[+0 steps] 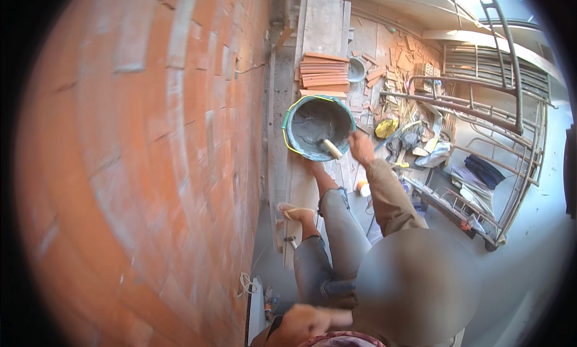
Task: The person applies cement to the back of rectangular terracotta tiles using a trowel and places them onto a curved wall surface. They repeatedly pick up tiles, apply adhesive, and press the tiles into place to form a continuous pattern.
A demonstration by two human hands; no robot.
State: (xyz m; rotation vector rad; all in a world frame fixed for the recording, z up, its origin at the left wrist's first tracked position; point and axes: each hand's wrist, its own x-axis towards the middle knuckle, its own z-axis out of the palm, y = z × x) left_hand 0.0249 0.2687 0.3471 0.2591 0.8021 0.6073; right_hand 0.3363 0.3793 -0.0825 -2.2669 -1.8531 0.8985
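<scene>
My right hand (361, 148) grips the bucket (315, 121), upper centre; the handle (332, 149) slants lower right. My left hand's (305, 323) grip I cannot tell.

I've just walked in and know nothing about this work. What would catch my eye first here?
Probably the huge orange brick wall filling the left side. Next comes the bucket of wet grey mix near the upper middle, with a pale handle sticking out and a hand at its right rim. Just beyond it sits a stack of reddish slabs.
</scene>
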